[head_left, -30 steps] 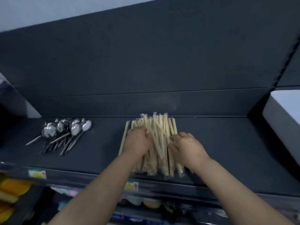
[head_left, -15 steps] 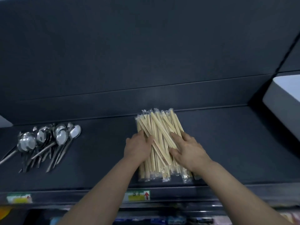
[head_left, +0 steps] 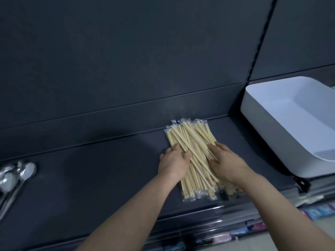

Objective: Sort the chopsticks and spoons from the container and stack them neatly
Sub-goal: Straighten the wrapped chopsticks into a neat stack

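Chopsticks [head_left: 192, 142]: wrapped pile, centre frame, on dark counter [head_left: 108, 169].
Left hand [head_left: 173, 163], right hand [head_left: 225, 163]: both flat, fingers spread, pressing the pile's flanks, gripping nothing.
Spoons [head_left: 12, 176]: heaped, left edge.
Container [head_left: 290, 124]: white, right, looks empty.
Advice: squeeze the sides inward evenly, then tap the ends flush; crossed top sticks need straightening.

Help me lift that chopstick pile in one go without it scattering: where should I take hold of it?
Grip the chopstick pile around its middle, squeezing inward from both long sides, where the left hand and right hand now rest. The sticks run away from you, several crossed, and the wrappers look slick, so end grips would likely spill them.
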Action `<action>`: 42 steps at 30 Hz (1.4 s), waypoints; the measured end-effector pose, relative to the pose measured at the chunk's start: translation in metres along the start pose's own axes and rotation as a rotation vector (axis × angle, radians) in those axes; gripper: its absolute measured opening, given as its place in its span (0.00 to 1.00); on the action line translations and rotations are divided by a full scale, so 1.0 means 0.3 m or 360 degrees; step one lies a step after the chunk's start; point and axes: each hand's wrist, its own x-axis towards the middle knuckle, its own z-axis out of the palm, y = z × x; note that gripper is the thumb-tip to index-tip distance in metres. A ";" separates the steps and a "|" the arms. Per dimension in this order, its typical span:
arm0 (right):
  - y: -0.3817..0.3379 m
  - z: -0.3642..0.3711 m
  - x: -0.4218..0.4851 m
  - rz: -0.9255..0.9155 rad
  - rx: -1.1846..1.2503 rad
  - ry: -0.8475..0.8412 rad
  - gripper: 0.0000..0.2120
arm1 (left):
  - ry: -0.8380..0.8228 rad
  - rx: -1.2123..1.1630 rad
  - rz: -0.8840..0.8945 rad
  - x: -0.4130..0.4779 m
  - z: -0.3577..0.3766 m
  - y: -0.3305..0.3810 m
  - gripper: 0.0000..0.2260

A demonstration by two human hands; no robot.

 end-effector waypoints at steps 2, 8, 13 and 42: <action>0.015 -0.020 0.005 0.0047 0.0025 -0.0058 0.27 | -0.0015 -0.0038 0.0036 0.010 0.003 0.012 0.25; -0.083 -0.035 -0.006 -0.0043 -0.0161 0.0451 0.23 | 0.0090 -0.0013 0.0068 0.009 -0.037 -0.035 0.19; -0.159 -0.048 0.027 0.0112 -0.0291 0.0176 0.30 | 0.0055 -0.0078 0.0085 -0.007 -0.034 -0.049 0.20; -0.052 -0.172 0.082 0.0099 0.0445 0.0095 0.08 | 0.0210 -0.0100 0.0058 -0.008 -0.056 0.024 0.12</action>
